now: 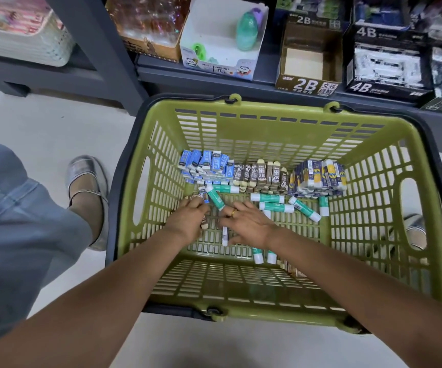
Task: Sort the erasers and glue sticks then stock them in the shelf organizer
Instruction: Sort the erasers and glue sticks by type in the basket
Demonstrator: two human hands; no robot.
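both hands rummage among glue sticks in the green basket.

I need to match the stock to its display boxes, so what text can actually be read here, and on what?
"2B": front of the empty brown display box, and again on its back flap.
"4B": front of the black display box, and on its flap.
"2B": wrappers of the brown erasers in the basket.
Smaller print on the boxes, panda box, blue erasers, navy erasers and glue sticks: unreadable.
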